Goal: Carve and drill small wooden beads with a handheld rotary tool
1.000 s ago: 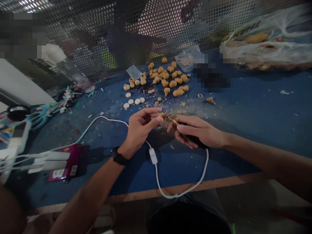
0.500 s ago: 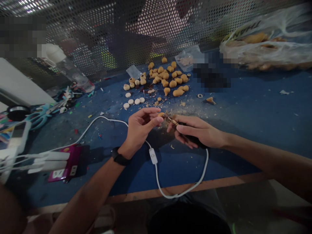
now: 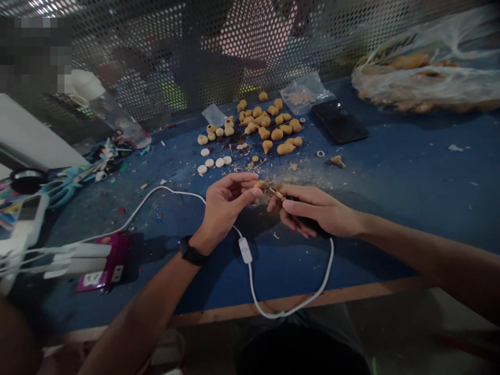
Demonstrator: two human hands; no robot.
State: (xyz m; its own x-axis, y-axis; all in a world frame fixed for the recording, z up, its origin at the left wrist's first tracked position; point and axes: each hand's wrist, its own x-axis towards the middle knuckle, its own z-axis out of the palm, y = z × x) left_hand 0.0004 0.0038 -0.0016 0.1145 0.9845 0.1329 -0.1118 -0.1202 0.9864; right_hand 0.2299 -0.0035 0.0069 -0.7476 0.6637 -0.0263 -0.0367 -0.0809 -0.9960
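Observation:
Between the thumb and fingers of my left hand (image 3: 229, 197) is a small tan gourd (image 3: 259, 184), partly hidden by the fingertips. My right hand (image 3: 318, 209) is closed round a corded rotary tool (image 3: 278, 195) with a dark body and a brass-coloured front end. The tool's thin tip points left and meets the gourd, or comes very close to it; I cannot tell which. From the tool's rear a white cord (image 3: 328, 271) loops along the table edge to an inline switch (image 3: 245, 250). Tan dust lies under both hands.
Several small gourds (image 3: 265, 121) are grouped behind my hands, with white discs (image 3: 210, 163) to their left. A black phone (image 3: 339, 121) and a plastic bag (image 3: 429, 78) lie at the right. Leftward are a magenta power strip (image 3: 105, 263), scissors (image 3: 62, 187) and a bottle (image 3: 125, 122).
My hands, the gourd and the rotary tool stay in nearly the same place. The phone, blurred out before, now shows plainly.

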